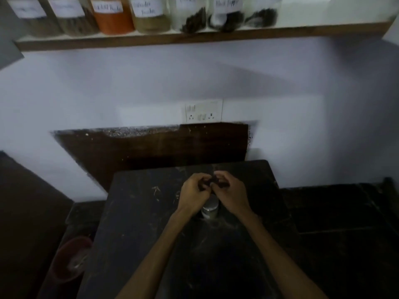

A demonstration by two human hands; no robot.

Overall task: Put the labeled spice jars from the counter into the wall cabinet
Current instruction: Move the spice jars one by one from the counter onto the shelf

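Note:
My left hand (194, 190) and my right hand (232, 192) meet over the dark counter (138, 212), both pinching a small dark brown piece (212, 182) of something between the fingers. Just below the hands stands a small jar (209, 209) with a shiny metal top, half hidden by my wrists. High on the wall, the cabinet shelf (194, 36) carries several labeled spice jars in a row, among them one with orange powder (113, 17) and one with pale powder (150, 16).
A white socket plate (204, 111) is on the wall above a dark backsplash panel (151, 147). A reddish bucket (71, 258) sits low at the left beside the counter. Darker counter (345, 208) extends to the right. A grey door edge (8, 39) hangs at top left.

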